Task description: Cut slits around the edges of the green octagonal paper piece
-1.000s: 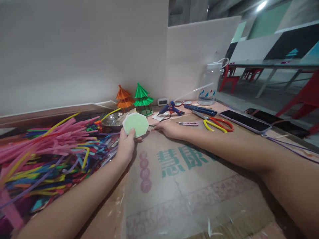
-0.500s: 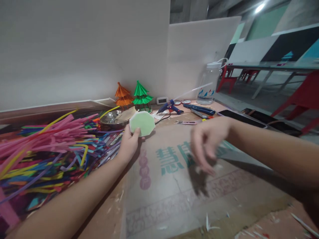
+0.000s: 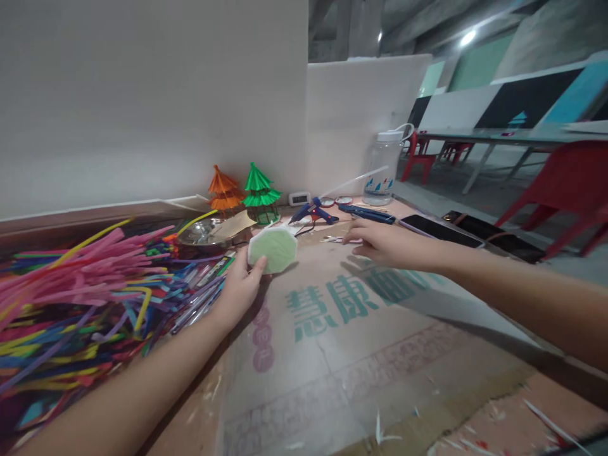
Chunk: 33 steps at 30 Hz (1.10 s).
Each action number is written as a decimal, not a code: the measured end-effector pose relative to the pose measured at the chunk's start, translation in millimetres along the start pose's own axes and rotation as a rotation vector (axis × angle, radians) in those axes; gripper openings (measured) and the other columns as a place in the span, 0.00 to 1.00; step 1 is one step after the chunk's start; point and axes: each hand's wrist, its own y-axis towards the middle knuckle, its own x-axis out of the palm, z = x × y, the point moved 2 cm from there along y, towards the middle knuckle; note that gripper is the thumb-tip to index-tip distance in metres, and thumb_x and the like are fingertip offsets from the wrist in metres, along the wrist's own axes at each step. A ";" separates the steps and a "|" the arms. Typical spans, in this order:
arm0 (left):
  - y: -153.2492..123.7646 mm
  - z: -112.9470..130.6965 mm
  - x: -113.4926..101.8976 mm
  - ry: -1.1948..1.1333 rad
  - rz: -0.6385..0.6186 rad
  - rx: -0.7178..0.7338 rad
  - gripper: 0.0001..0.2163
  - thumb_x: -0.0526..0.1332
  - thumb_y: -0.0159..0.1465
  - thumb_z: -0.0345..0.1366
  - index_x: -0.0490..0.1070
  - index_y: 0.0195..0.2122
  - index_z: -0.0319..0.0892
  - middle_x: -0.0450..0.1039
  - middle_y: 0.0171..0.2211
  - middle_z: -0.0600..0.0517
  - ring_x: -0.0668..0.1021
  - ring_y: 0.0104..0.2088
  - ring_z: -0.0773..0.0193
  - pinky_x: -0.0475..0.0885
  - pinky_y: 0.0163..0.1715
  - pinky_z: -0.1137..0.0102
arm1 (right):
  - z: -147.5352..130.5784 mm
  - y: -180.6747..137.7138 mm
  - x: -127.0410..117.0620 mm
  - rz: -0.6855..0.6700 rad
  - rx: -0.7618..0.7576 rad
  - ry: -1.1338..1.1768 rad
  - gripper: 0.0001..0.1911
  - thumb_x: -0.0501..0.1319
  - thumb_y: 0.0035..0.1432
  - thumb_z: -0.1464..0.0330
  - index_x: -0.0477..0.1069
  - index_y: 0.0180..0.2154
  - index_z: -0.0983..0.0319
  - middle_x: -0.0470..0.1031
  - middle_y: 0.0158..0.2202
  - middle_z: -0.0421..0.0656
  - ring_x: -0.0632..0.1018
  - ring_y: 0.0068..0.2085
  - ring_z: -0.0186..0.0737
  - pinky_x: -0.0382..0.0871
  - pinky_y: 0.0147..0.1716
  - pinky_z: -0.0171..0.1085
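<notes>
In the head view my left hand (image 3: 244, 275) grips a pale green octagonal piece (image 3: 272, 250) with a white rim, thumb on its face and fingers behind. My right hand (image 3: 375, 239) hovers palm down over the far part of a printed sheet (image 3: 327, 373), fingers stretched forward and holding nothing. Just left of its fingertips lie small metal snips (image 3: 332, 239). A blue glue gun (image 3: 313, 212) with a long clear glue stick stands behind them. Beyond the octagon are a green paper-like pagoda (image 3: 261, 196) and an orange one (image 3: 224, 190).
Colourful fuzzy stems (image 3: 85, 285) are heaped at left. A metal bowl (image 3: 199, 233) sits behind them. Toward the back right are a blue-handled tool (image 3: 368, 214), a phone (image 3: 439, 230), a dark case (image 3: 494, 237) and a clear bottle (image 3: 380, 168). White scraps (image 3: 384, 434) lie in front.
My right hand has moved forward and left, from above the sheet's lettering toward the snips, its fingers lifting from hanging down to pointing forward. My left hand still holds the octagon. The view has shifted slightly.
</notes>
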 end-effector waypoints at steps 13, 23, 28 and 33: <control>0.0 3.8 -0.5 0.080 0.014 0.046 0.20 0.64 0.61 0.47 0.70 0.51 0.43 0.75 0.43 0.46 0.77 0.45 0.54 0.76 0.43 0.63 | 15.5 39.2 11.7 -0.027 0.144 -0.240 0.20 0.58 0.65 0.65 0.74 0.56 0.62 0.80 0.49 0.51 0.80 0.45 0.49 0.67 0.39 0.38; 4.6 -7.0 -4.4 0.487 -0.002 0.187 0.22 0.62 0.59 0.37 0.70 0.55 0.42 0.70 0.57 0.41 0.70 0.60 0.47 0.62 0.63 0.50 | 53.4 72.7 44.0 -0.073 0.244 -0.248 0.11 0.63 0.57 0.69 0.79 0.42 0.64 0.81 0.41 0.51 0.79 0.41 0.48 0.64 0.35 0.35; 10.1 16.9 3.6 0.636 -0.172 0.282 0.22 0.57 0.65 0.39 0.67 0.59 0.41 0.68 0.61 0.41 0.70 0.62 0.49 0.62 0.63 0.51 | 47.3 64.4 34.8 -0.046 0.216 -0.180 0.09 0.59 0.62 0.68 0.77 0.38 0.64 0.79 0.36 0.48 0.76 0.35 0.42 0.59 0.30 0.34; 49.7 39.3 48.1 0.370 -0.468 0.178 0.27 0.70 0.56 0.41 0.72 0.56 0.43 0.68 0.63 0.41 0.64 0.68 0.45 0.55 0.68 0.52 | 37.5 61.5 22.4 -0.039 0.151 -0.101 0.06 0.60 0.62 0.70 0.75 0.37 0.64 0.78 0.35 0.45 0.74 0.34 0.38 0.58 0.31 0.32</control>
